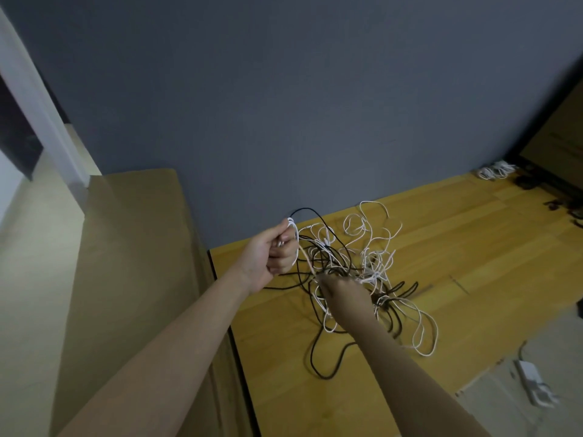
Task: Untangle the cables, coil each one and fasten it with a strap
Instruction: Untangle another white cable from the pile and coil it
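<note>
A tangle of white and black cables (pixel 356 272) lies on the wooden table (pixel 473 253) against the grey wall. My left hand (pixel 276 253) is raised at the tangle's left edge and grips a small coil of white cable (pixel 295 238) in its curled fingers. A white strand runs from that coil down to my right hand (pixel 342 290), which reaches into the middle of the tangle with its fingers closed on the strand. Black loops (pixel 321 357) and white loops (pixel 422 329) trail toward the table's front.
Coiled white cables (pixel 495 172) lie at the table's far right corner next to dark objects (pixel 536 184). A white power adapter (pixel 533 383) sits on the pale floor at the lower right. The table's left edge (pixel 233 342) borders a beige floor.
</note>
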The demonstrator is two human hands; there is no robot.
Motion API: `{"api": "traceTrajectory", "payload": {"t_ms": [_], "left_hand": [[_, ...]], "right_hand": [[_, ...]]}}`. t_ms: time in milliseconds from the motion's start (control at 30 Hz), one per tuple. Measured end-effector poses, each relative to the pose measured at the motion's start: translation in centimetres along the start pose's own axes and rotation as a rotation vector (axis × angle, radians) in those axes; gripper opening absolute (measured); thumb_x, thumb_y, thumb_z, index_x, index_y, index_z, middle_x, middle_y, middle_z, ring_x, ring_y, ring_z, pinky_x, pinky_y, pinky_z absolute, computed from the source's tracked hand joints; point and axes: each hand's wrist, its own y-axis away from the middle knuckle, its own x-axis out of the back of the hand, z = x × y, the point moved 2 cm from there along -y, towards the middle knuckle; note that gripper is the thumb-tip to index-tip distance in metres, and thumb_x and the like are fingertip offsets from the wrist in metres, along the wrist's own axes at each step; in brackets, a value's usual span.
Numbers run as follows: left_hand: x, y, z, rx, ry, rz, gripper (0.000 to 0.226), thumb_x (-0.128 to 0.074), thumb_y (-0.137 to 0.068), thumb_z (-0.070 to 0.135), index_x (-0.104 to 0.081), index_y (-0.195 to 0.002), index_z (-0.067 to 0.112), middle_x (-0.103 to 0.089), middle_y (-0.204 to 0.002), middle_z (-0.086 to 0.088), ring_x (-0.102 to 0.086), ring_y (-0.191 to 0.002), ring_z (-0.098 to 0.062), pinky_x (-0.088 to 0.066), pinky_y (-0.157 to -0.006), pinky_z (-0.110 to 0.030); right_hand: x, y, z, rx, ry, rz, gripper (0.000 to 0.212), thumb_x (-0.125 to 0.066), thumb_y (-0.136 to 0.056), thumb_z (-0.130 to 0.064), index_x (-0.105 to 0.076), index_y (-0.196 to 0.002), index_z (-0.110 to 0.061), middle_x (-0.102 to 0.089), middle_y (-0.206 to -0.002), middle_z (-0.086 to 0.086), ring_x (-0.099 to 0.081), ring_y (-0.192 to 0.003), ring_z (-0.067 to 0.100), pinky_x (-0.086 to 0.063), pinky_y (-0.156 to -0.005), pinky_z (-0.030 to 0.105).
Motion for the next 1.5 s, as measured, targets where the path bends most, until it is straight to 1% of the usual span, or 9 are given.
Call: {"api": "traceTrajectory", "payload": {"t_ms": [133,300,433,633,967,1200,1300,1400,1500], "left_hand": [[-0.3,0.0,-0.5,0.042,-0.093,-0.015,0.038,-0.027,-0.102,0.032,-0.031,-0.067,0.018,-0.022,-0.045,0.009,-0.016,-0.037,-0.004,-0.013,-0.036,-0.018],[0.0,0.2,-0.1,-0.012,-0.085,-0.012,0.039,-0.026,-0.103,0.031,-0.033,-0.067,0.017,-0.023,-0.045,0.009,-0.018,-0.036,-0.004,-0.014,-0.036,-0.017],[-0.2,0.1,0.0,-0.030,-0.066,-0.002,0.034,-0.023,-0.102,0.023,-0.033,-0.071,0.015,-0.025,-0.047,0.008,-0.017,-0.038,-0.005,-0.011,-0.040,-0.020],[-0.1,-0.2,-0.7,-0.086,-0.342,0.054,0.024,-0.024,-0.105,0.019,-0.033,-0.083,0.012,-0.037,-0.054,0.008,-0.030,-0.047,-0.010,-0.028,-0.049,-0.021],[-0.4,-0.3,-0.6,-0.109,-0.518,0.126,0.021,-0.025,-0.106,0.020,-0.034,-0.090,0.011,-0.047,-0.061,0.002,-0.042,-0.053,-0.012,-0.039,-0.055,-0.021],[-1.2,-0.3,-1.3,-0.127,-0.701,0.092,0.031,-0.029,-0.105,0.017,-0.043,-0.079,0.009,-0.055,-0.068,-0.004,-0.051,-0.061,-0.010,-0.044,-0.061,-0.018],[-0.9,-0.1,-1.5,-0.103,-0.773,0.110,0.033,-0.030,-0.105,0.022,-0.049,-0.081,0.009,-0.057,-0.079,-0.005,-0.053,-0.069,-0.016,-0.043,-0.069,-0.027],[-0.4,-0.1,-1.9,-0.063,-0.797,0.084,0.031,-0.031,-0.105,0.025,-0.047,-0.087,0.006,-0.054,-0.078,-0.006,-0.053,-0.059,-0.014,-0.045,-0.059,-0.026],[-0.2,-0.1,-2.4,0.031,-0.750,0.029,0.026,-0.031,-0.105,0.026,-0.044,-0.096,0.005,-0.045,-0.062,0.004,-0.039,-0.049,-0.008,-0.033,-0.047,-0.018]], "right_hand": [[-1.8,1.1,-1.1,0.128,-0.040,-0.068,0.026,-0.037,-0.102,-0.029,-0.059,-0.110,-0.019,-0.065,-0.087,0.007,-0.060,-0.082,0.027,-0.030,-0.058,0.028],[-1.7,2.1,-1.9,0.138,-0.157,0.088,0.025,-0.042,-0.100,-0.023,-0.064,-0.110,-0.015,-0.063,-0.081,0.007,-0.058,-0.076,0.028,-0.043,-0.063,0.032],[-0.7,2.5,-2.9,0.150,-0.118,0.200,0.010,-0.060,-0.088,-0.013,-0.070,-0.090,-0.010,-0.060,-0.068,0.007,-0.058,-0.066,0.031,-0.042,-0.061,0.033],[-0.4,3.9,-3.4,0.216,-0.156,0.269,0.014,-0.071,-0.078,-0.013,-0.072,-0.092,-0.014,-0.062,-0.070,0.000,-0.059,-0.066,0.024,-0.047,-0.060,0.033],[2.2,4.4,-3.7,0.366,-0.292,0.384,0.016,-0.051,-0.095,-0.015,-0.065,-0.097,-0.008,-0.057,-0.078,0.001,-0.050,-0.073,0.016,-0.035,-0.064,0.025],[3.6,3.9,-4.0,0.271,-0.419,0.443,0.027,-0.044,-0.097,-0.019,-0.065,-0.104,-0.004,-0.058,-0.083,0.005,-0.052,-0.070,0.018,-0.034,-0.061,0.021],[4.1,3.7,-3.7,0.213,-0.513,0.465,0.025,-0.044,-0.097,-0.022,-0.064,-0.103,-0.008,-0.061,-0.086,0.001,-0.052,-0.075,0.009,-0.034,-0.063,0.016],[4.2,3.4,-3.4,0.144,-0.580,0.486,0.016,-0.051,-0.095,-0.023,-0.060,-0.097,-0.010,-0.061,-0.080,-0.001,-0.052,-0.069,0.011,-0.038,-0.060,0.025],[4.5,2.5,-3.2,0.119,-0.501,0.482,0.027,-0.056,-0.092,-0.037,-0.059,-0.094,-0.010,-0.060,-0.074,-0.003,-0.051,-0.061,0.014,-0.035,-0.052,0.024]]}}
